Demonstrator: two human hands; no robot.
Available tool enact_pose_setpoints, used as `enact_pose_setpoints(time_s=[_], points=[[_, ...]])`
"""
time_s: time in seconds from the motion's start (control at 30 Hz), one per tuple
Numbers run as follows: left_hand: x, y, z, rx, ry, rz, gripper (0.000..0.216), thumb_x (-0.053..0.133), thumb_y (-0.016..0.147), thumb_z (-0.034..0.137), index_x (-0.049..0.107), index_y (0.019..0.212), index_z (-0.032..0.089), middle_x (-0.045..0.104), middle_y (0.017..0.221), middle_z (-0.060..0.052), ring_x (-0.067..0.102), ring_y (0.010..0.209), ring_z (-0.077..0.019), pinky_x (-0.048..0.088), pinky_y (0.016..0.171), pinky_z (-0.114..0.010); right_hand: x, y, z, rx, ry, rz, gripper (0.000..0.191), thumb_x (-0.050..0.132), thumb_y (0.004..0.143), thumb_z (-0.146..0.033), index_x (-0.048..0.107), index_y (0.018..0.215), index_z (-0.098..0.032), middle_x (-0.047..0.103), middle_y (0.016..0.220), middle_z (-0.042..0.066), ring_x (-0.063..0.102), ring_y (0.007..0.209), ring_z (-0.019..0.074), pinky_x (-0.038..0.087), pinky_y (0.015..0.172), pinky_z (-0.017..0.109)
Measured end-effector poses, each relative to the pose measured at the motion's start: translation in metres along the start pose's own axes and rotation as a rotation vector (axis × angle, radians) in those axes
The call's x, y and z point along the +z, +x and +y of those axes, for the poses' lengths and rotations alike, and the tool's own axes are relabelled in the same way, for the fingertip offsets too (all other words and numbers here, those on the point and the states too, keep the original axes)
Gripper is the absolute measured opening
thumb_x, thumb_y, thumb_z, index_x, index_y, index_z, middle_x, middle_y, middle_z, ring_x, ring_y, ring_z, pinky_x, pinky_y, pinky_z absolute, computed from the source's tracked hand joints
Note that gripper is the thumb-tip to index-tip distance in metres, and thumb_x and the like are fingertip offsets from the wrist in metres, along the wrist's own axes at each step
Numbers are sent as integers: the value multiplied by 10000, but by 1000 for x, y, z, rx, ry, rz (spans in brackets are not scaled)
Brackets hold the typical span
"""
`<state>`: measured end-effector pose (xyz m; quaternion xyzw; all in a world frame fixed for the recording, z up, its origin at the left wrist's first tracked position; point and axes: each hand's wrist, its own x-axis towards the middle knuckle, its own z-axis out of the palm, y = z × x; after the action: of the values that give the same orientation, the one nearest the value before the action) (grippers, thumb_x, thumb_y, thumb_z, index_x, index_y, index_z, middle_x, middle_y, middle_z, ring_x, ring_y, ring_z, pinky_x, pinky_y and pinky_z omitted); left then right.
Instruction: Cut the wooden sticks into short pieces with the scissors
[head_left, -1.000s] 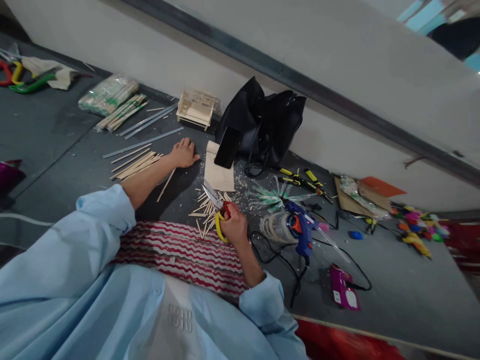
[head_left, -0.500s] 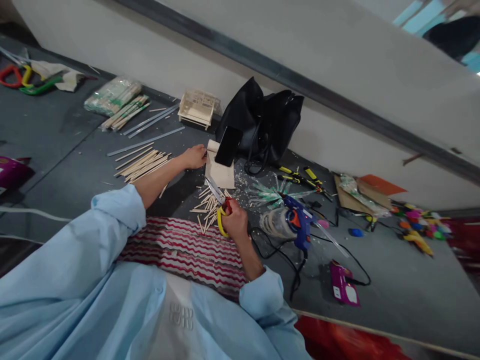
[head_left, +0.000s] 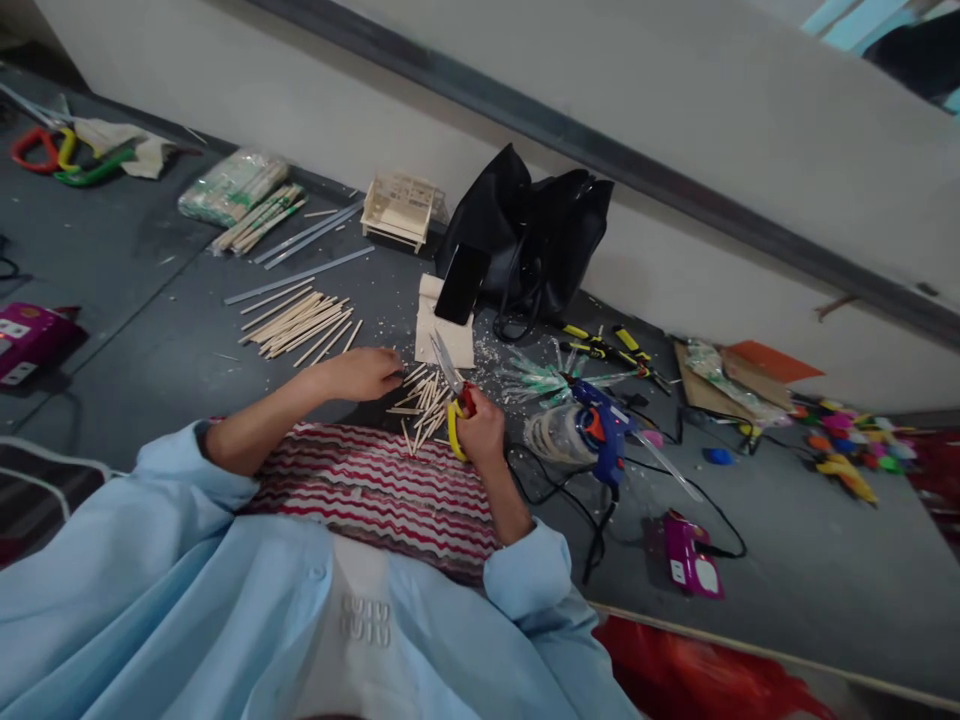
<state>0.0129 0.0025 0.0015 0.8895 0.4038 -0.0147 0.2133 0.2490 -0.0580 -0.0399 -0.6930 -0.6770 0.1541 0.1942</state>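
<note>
My right hand (head_left: 481, 430) is closed round the red and yellow handles of a pair of scissors (head_left: 447, 362), whose blades point up and away over short cut wooden sticks (head_left: 427, 400). At the left edge of that pile is my left hand (head_left: 366, 374), its fingers curled together; whatever they may hold is hidden. Longer wooden sticks (head_left: 304, 322) lie in a loose bundle beyond my left forearm. A cream cloth or paper piece (head_left: 442, 340) lies past the scissor tips, partly under a black phone (head_left: 462, 284).
A black bag (head_left: 559, 230) leans at the wall beside a small wooden model (head_left: 396, 210). To the right are a blue glue gun (head_left: 606, 430) with its cable, a roll of tape (head_left: 555, 434), pliers (head_left: 600, 345) and a purple box (head_left: 691, 560). Packed sticks (head_left: 232, 188) lie far left.
My left hand has drawn back from the cloth's edge toward me, down to the short sticks. The right hand still holds the scissors. The view has shifted slightly.
</note>
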Motion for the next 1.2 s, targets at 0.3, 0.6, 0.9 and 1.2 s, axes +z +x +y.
enact_pose_setpoints(time_s=[0.3, 0.6, 0.9, 1.2], points=[[8, -36, -26, -322, 84, 360, 457, 417, 934, 326, 531, 1297, 72, 501, 1415, -198, 468, 1315, -299, 375, 1097, -400, -34, 0, 7, 273, -136, 44, 305, 566, 789, -378, 641, 976, -149, 677, 816, 76, 600, 749, 195, 407, 692, 275], [-1, -50, -75, -801, 109, 437, 681, 363, 912, 546, 444, 1338, 21, 462, 1368, -301, 407, 1316, -420, 369, 1039, -539, -32, -19, 19, 292, -328, 14, 288, 580, 797, -398, 659, 900, -141, 700, 794, 106, 638, 761, 224, 424, 689, 291], [-2, -40, -64, -771, 126, 309, 1024, 472, 750, 796, 295, 1451, 70, 497, 1322, -305, 461, 1228, -473, 389, 972, -558, -35, -29, 14, 335, -434, -28, 329, 599, 826, -403, 683, 966, -117, 723, 889, 177, 683, 821, 261, 458, 692, 313], [-16, -26, -51, -670, 140, 125, 555, 547, 807, 248, 428, 1321, 74, 564, 1226, -251, 585, 1123, -361, 500, 897, -421, -55, -35, -9, 304, -533, -214, 348, 565, 889, -428, 689, 960, -110, 719, 942, 207, 689, 891, 286, 444, 700, 321]])
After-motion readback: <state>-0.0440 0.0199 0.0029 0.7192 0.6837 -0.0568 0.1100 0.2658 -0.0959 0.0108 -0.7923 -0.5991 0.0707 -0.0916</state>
